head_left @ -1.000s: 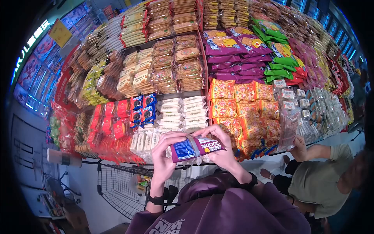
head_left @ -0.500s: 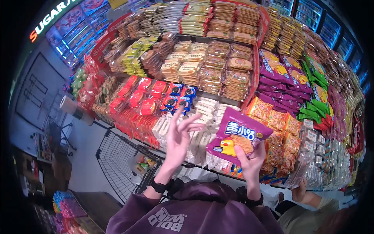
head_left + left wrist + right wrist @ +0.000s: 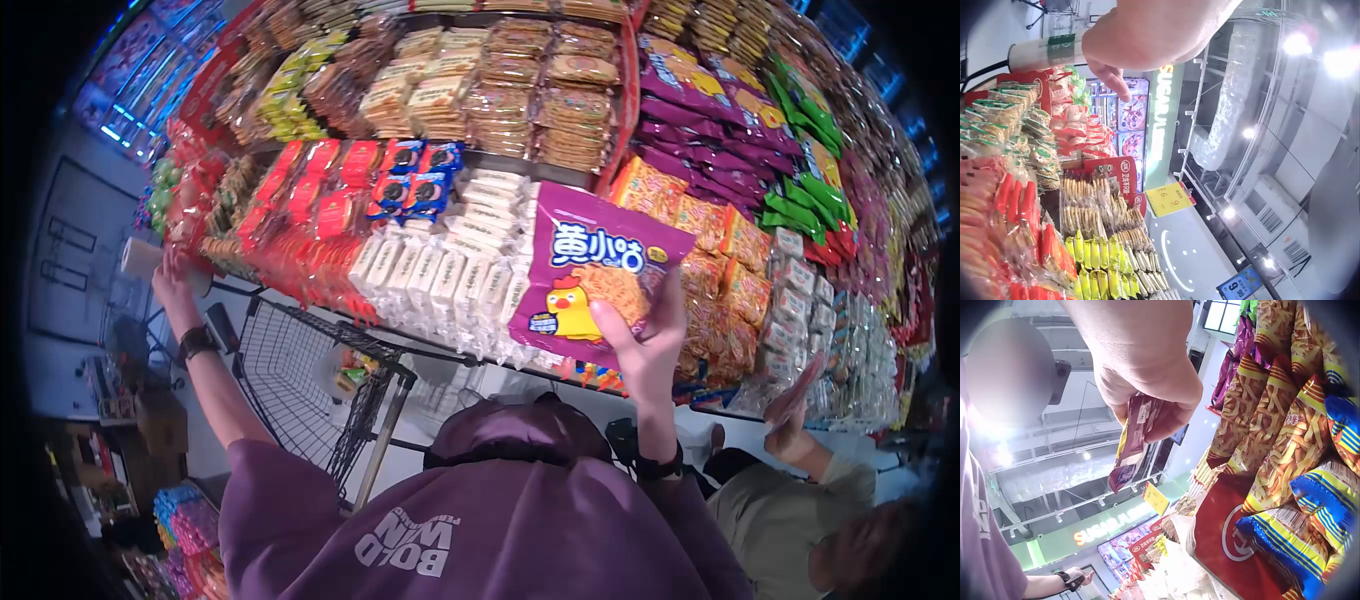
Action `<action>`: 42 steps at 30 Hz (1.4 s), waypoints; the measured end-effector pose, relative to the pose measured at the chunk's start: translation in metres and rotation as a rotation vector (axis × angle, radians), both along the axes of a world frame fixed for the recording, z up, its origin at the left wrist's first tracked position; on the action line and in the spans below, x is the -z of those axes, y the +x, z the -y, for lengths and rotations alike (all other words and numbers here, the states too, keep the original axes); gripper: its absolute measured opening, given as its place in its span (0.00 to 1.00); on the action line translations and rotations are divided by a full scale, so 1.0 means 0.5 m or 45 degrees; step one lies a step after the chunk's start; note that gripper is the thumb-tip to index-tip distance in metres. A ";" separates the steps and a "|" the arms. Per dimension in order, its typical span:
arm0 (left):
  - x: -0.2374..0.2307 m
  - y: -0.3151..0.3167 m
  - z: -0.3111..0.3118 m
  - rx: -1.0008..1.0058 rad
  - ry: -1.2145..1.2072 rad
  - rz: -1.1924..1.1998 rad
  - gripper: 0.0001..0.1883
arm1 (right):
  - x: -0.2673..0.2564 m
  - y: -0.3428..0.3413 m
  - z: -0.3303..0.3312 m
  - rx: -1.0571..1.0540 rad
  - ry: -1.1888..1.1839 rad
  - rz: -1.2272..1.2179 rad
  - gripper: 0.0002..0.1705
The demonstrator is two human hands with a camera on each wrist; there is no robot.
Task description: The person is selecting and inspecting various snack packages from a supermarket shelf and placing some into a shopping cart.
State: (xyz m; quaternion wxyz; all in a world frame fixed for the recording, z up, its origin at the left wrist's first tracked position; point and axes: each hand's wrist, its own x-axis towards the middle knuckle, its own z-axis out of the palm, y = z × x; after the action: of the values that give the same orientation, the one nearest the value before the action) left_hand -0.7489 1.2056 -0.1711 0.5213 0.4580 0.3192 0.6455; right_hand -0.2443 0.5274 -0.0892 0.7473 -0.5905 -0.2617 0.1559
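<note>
My right hand pinches a purple snack bag, thumb across its front; the bag's printed front, with a yellow chick, faces the head camera. In the right wrist view, the bag hangs edge-on from the right hand. At the far left, my left hand is beside a white roll, its arm stretched out. The left wrist view has that hand at the end of the roll, which carries a green label; fingers extend past the end, and any contact is partly hidden.
Packaged snacks fill the sectioned display: white packets, blue packets, orange bags and purple bags. A wire shopping cart stands below its front edge. Another person's hand is at the right.
My left hand has moved from above the display to the roll at the far left. After both hands held the bag, the right alone grips it, front turned to view.
</note>
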 end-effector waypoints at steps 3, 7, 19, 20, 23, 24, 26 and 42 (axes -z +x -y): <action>-0.094 0.108 0.121 -0.255 -0.250 -0.062 0.20 | -0.001 0.009 0.001 -0.043 -0.064 -0.004 0.35; -0.119 0.236 0.265 -0.219 -0.250 -0.093 0.18 | -0.002 0.010 -0.013 -0.067 -0.033 -0.048 0.33; -0.182 0.733 0.985 0.933 -0.146 -0.606 0.10 | 0.011 0.026 -0.044 -0.158 -0.068 -0.174 0.30; -0.181 0.754 1.008 0.939 -0.099 -0.604 0.11 | 0.014 0.031 -0.041 -0.198 -0.105 -0.129 0.29; -0.179 0.791 1.036 1.018 -0.112 -0.580 0.15 | 0.007 0.034 -0.040 -0.310 -0.004 -0.227 0.28; -0.174 0.800 1.040 1.057 -0.141 -0.524 0.16 | 0.011 0.037 -0.037 -0.317 0.003 -0.209 0.27; -0.175 0.817 1.057 1.120 -0.223 -0.404 0.17 | 0.009 0.041 -0.029 -0.333 -0.037 -0.162 0.28; -0.125 0.795 1.177 1.051 -0.087 -0.385 0.18 | 0.039 0.041 0.110 -0.117 -0.127 0.113 0.33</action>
State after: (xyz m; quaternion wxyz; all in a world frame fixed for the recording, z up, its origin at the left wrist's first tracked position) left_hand -0.3514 0.6173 -0.1086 0.6978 0.6188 0.2033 0.2980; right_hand -0.2237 0.4726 -0.1087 0.6967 -0.6208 -0.3131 0.1765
